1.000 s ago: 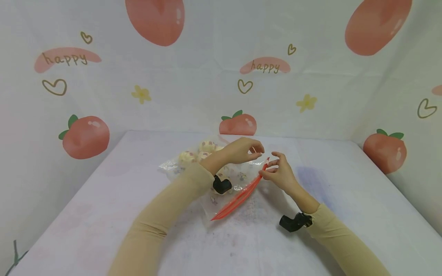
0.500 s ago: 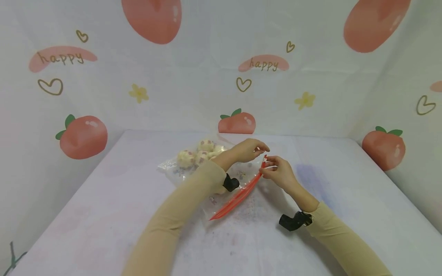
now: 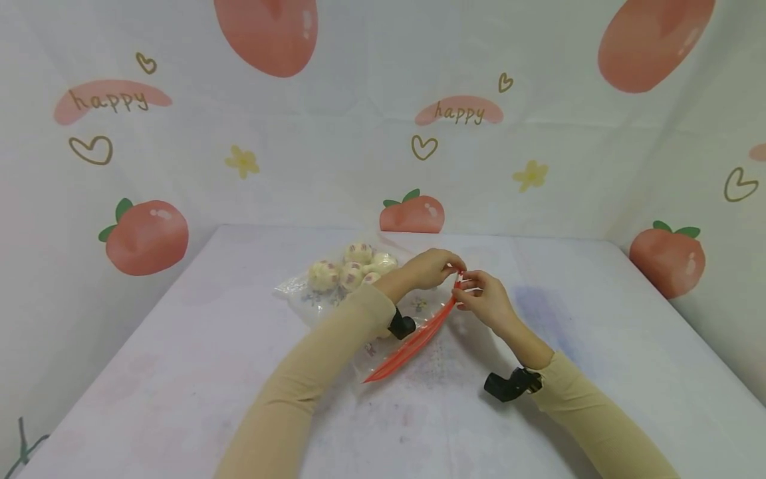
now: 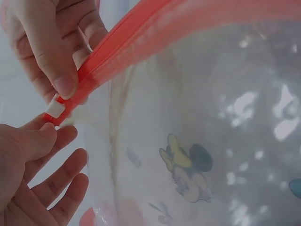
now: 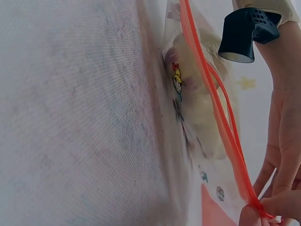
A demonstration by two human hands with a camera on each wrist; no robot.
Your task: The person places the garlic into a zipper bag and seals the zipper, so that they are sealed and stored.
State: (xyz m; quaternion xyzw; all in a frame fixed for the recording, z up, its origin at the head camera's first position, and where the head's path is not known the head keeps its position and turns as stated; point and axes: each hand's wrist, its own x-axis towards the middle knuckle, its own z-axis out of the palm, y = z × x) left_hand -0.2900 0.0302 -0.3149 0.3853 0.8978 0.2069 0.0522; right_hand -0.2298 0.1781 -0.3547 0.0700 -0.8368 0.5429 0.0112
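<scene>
A clear zip bag (image 3: 421, 305) with printed cartoon figures lies on the table, its mouth edged by a red zip strip (image 3: 413, 346). Inside are several round cream-coloured things with purple marks (image 3: 324, 275). My left hand (image 3: 427, 267) pinches the far end of the strip, its other fingers spread in the left wrist view. Just beside it, my right hand (image 3: 487, 303) pinches the strip between thumb and fingers. A small white slider (image 4: 56, 109) sits on the strip between the two hands. The strip's two red edges (image 5: 233, 127) stand apart along part of the mouth in the right wrist view.
A pale cloth covers the table (image 3: 395, 426). Behind it hangs a white backdrop (image 3: 335, 166) printed with fruit, hearts and flowers. Black wrist cameras (image 3: 512, 384) sit on both forearms. A dark thin stick-like thing (image 3: 24, 449) shows at the lower left.
My left hand has come right and down to the strip's end and now pinches it. My right hand's fingers have drawn in round the strip; the bag has hardly moved.
</scene>
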